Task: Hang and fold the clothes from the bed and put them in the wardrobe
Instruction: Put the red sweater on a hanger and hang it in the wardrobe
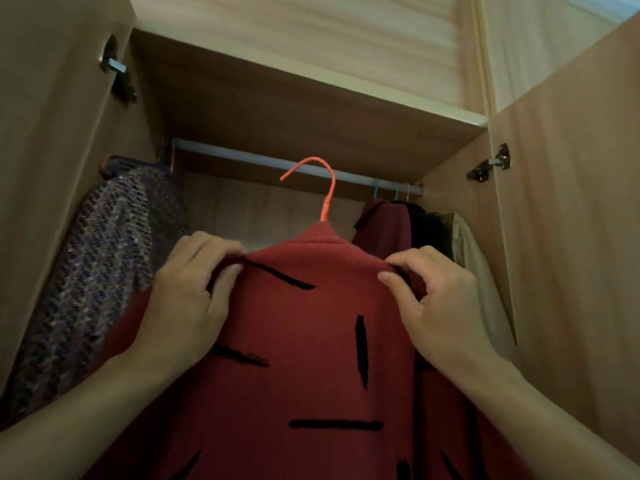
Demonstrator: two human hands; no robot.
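Red garment [311, 341] with short black dashes hung on an orange hanger [327, 199], held up inside the open wardrobe [294, 105] just below its rail [242, 155]. The left hand [187, 299] pinched the cloth at one shoulder between thumb and curled fingers, and the right hand [436, 299] pinched the other shoulder between thumb and forefinger, its remaining fingers loosely bent. The hook crossed the rail in this view, but whether it already sat over the bar could not be told. To do the step well, it seemed best to lift both shoulders evenly so the hook cleared the bar, lower it into the free stretch between the purple-grey knit [104, 265] on the left and the dark red garment [384, 226] on the right, and only then let go. Holding the shoulders rather than the hook risked the hanger tipping or the collar slipping off, so level hands mattered. Afterwards the shoulders probably wanted smoothing along the hanger's arms. No brand, label or writing could be read anywhere; the black marks were pattern, not letters.
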